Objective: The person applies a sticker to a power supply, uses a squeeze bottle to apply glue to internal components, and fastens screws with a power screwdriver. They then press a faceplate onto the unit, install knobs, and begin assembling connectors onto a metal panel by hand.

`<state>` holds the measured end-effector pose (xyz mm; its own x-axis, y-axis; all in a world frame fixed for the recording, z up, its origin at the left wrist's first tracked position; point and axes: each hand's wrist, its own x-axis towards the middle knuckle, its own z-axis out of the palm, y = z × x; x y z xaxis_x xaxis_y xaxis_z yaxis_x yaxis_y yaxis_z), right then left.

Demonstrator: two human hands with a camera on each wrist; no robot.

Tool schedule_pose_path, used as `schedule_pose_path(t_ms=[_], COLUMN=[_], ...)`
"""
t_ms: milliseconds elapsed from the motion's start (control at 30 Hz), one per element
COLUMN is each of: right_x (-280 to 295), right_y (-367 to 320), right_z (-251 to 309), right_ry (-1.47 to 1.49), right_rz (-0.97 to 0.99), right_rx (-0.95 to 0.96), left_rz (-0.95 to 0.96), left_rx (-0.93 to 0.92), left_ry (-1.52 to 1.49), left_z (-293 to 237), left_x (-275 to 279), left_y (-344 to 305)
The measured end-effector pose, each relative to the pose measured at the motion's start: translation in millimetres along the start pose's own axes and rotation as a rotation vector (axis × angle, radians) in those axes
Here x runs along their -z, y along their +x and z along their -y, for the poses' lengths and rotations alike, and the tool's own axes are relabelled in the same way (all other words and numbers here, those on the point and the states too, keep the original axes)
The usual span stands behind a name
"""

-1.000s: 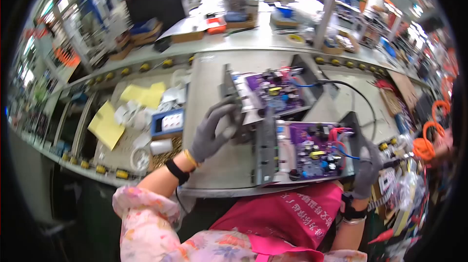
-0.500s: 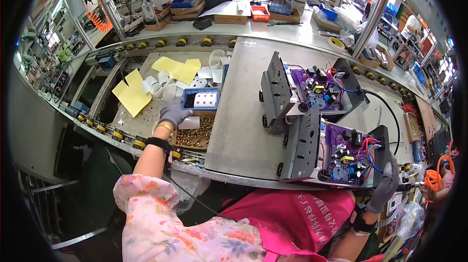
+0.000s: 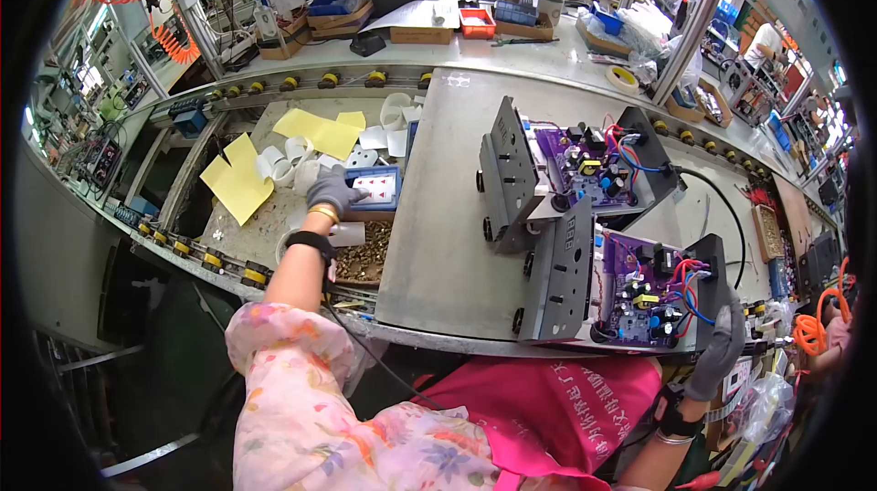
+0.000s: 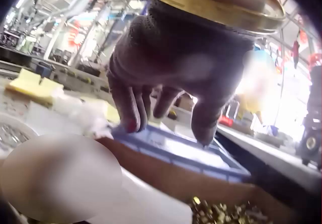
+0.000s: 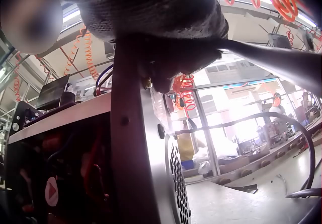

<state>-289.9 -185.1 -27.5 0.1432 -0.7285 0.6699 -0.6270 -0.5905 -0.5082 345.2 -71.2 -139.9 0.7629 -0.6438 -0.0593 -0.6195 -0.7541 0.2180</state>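
My grey-gloved left hand (image 3: 332, 190) is over a blue tray (image 4: 229, 172), fingers pointing down and spread. Its fingertips reach the edge of a white label sheet (image 3: 377, 188) with red triangles. On the right, two metal cases hold purple circuit boards: the far board (image 3: 571, 162) and the near board (image 3: 630, 295). Each case has a dark front panel (image 3: 559, 276) on its left. The gloved right hand (image 3: 720, 349) grips the near case's end panel (image 5: 128, 133), fingers curled over its edge. A black cable (image 5: 271, 58) runs out beside that hand.
Below the tray sits a box of small brass parts (image 3: 364, 258). Yellow paper sheets (image 3: 239, 176) and white rolls (image 3: 283, 160) lie farther left. A black cable (image 3: 738, 217) arcs from the far case. A roller rail (image 3: 329, 80) runs along the back.
My left hand has gone from beside the metal cases leftward, then up and right onto the tray with the labels. The right hand stays at the near case, while the head view has swung left.
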Motion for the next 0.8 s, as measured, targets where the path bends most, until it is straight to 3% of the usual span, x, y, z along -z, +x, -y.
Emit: schedule_pose_path(t_ms=[100,167,233,400,500,633,733,800], right_x=[0,-3,-5,-1,1,1,0,1], right_y=[-2,0,-1,-3,-5,-7,-4,-4], right_z=[-7,-1,1,-6,-16,-20,-16,-22], right_ry=[0.018,0.053,0.072,0.101,0.024,0.003,0.020,0.011], right_rz=[0.008,0.006,-0.012,0.022,0.021,0.017,0.034,0.031], right_rx=[-0.029,-0.064,-0.110,-0.108,0.005,-0.036,-0.035,-0.001], left_rz=[0.321,0.254,0.156,0.271,0.282,0.187,0.234,0.271], left_rx=[-0.014,-0.113,-0.081,-0.116,-0.089,-0.083,-0.071,-0.082], left_ry=[0.057,0.041,0.088,0.128,0.362,0.258,0.281,0.115], left_z=[41,55,50,33,16,28,41,53], left_x=[19,16,16,15,18,7,4,3], left_y=[-11,-31,-50,-56,-66,-64,-53,-45])
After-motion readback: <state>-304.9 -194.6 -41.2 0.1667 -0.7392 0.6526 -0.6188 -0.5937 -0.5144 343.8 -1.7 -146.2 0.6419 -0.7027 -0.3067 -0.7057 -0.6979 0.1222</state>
